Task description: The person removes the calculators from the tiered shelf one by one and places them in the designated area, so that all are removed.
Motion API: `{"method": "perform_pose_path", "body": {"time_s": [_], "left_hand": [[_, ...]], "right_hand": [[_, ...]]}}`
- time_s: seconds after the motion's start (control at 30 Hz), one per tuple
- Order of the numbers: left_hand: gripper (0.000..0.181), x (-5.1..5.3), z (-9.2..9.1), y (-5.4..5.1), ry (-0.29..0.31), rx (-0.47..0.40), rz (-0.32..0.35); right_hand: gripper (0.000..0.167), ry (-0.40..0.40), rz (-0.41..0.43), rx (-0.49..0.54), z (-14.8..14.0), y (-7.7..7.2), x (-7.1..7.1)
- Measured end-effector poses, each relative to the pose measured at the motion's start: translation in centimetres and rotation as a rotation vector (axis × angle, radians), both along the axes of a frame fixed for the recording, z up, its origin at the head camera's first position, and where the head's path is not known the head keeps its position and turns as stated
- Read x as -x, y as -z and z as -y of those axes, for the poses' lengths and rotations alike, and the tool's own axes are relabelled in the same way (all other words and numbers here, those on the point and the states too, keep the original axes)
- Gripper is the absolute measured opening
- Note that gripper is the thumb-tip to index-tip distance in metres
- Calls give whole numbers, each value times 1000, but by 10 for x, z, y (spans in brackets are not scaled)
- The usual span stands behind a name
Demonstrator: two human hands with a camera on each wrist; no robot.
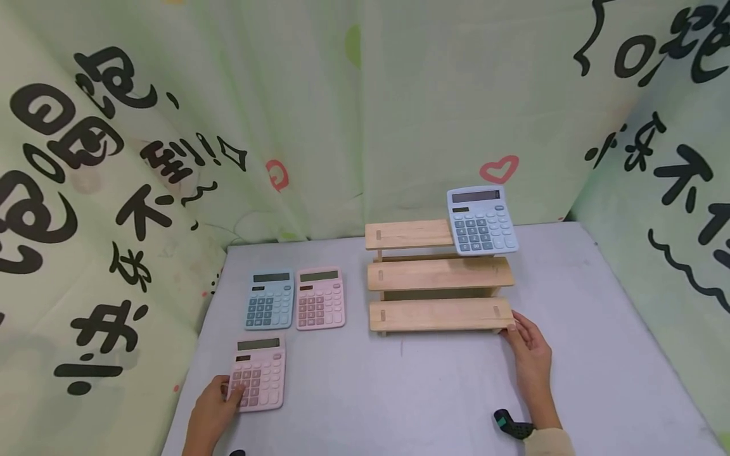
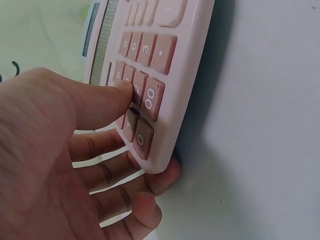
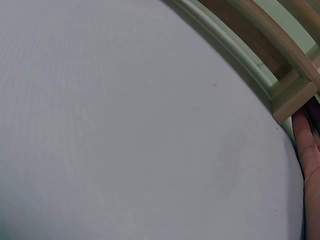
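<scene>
On the left, a pink calculator (image 1: 268,361) is held at its lower left edge by my left hand (image 1: 210,408). In the left wrist view the thumb lies over the keys of the pink calculator (image 2: 167,90) and the fingers curl beneath it. A three-tier wooden rack (image 1: 439,275) stands further back on the right. My right hand (image 1: 533,354) grips the right end of its lowest board, mostly out of frame in the right wrist view. A pale blue calculator (image 1: 483,221) leans upright on the rack's top tier, at its right end.
A blue calculator (image 1: 270,301) and a second pink calculator (image 1: 320,299) lie side by side left of the rack. The table (image 1: 399,405) has a white cover. Printed curtains (image 1: 319,126) enclose it at the back and sides.
</scene>
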State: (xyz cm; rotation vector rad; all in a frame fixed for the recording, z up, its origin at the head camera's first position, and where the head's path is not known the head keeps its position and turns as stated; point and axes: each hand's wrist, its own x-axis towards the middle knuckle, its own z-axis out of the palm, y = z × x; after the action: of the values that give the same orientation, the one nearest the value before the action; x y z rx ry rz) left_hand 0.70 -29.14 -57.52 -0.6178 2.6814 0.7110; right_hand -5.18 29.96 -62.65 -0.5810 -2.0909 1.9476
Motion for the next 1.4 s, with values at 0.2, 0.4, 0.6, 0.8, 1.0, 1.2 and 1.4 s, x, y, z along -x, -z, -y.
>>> {"method": "perform_pose_path", "body": {"time_s": [0.2, 0.4, 0.6, 0.8, 1.0, 1.2, 1.4], "left_hand": [[54, -1, 1, -2, 0, 26, 14], [51, -1, 1, -4, 6, 59, 28], [52, 0, -3, -5, 9, 108, 72], [51, 0, -10, -5, 4, 166, 65], [51, -3, -14, -4, -7, 177, 55], [52, -4, -14, -7, -4, 168, 52], [53, -3, -12, -11, -16, 164, 27]], "right_hand": [[49, -4, 9, -17, -1, -2, 1], [49, -5, 8, -10, 0, -4, 2], [49, -4, 11, -6, 1, -4, 2], [50, -6, 13, -25, 2, -2, 1], [49, 2, 8, -6, 0, -1, 0], [49, 8, -3, 27, 0, -2, 0], [49, 6, -4, 33, 1, -3, 0]]}}
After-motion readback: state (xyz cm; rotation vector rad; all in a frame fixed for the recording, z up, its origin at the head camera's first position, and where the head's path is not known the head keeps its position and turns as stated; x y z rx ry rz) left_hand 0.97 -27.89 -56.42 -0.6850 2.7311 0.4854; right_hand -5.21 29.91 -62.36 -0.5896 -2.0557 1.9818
